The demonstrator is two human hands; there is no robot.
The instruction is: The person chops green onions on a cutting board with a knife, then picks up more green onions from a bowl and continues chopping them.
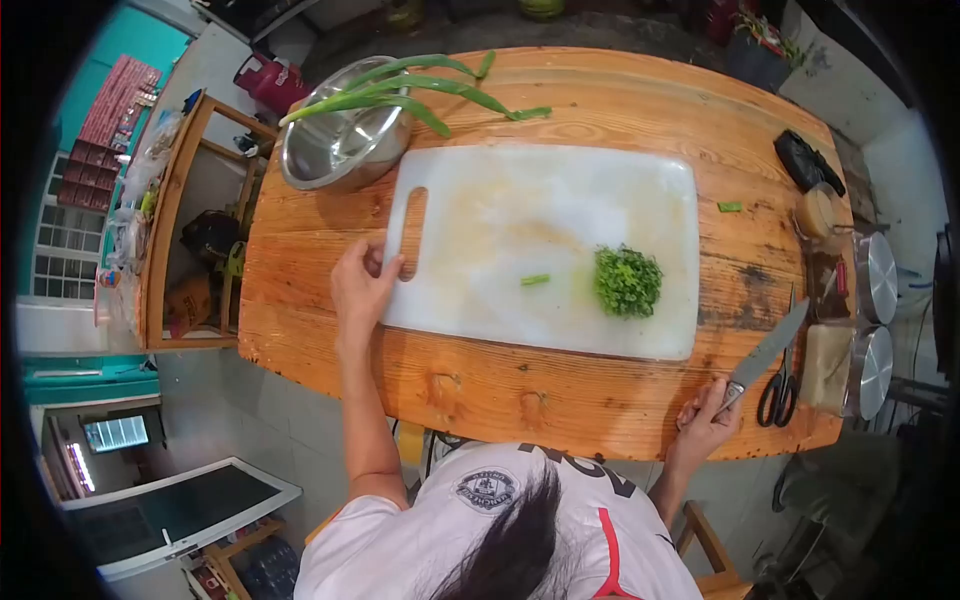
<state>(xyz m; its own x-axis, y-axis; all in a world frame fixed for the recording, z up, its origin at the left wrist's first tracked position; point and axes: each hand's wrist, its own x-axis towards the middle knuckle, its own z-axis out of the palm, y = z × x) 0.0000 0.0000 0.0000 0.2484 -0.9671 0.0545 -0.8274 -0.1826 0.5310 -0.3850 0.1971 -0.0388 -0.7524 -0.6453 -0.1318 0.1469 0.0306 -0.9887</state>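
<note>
A white cutting board (500, 310) lies on the wooden table, its handle slot on the left side. My left hand (362, 290) grips the board's left edge, with a fingertip at the lower end of the slot. Near the board's right edge sits a pile of chopped green onion (628, 282). One short cut piece (536, 280) lies to the left of the pile. My right hand (708, 416) is closed around the handle of a knife (768, 348), off the board at the table's front right. The blade points up and to the right.
A steel bowl (345, 165) stands at the back left, with long green onion stalks (400, 92) across its rim. Black scissors (778, 395), lidded jars (876, 280) and a black plastic bag (808, 160) line the right side of the table (600, 400).
</note>
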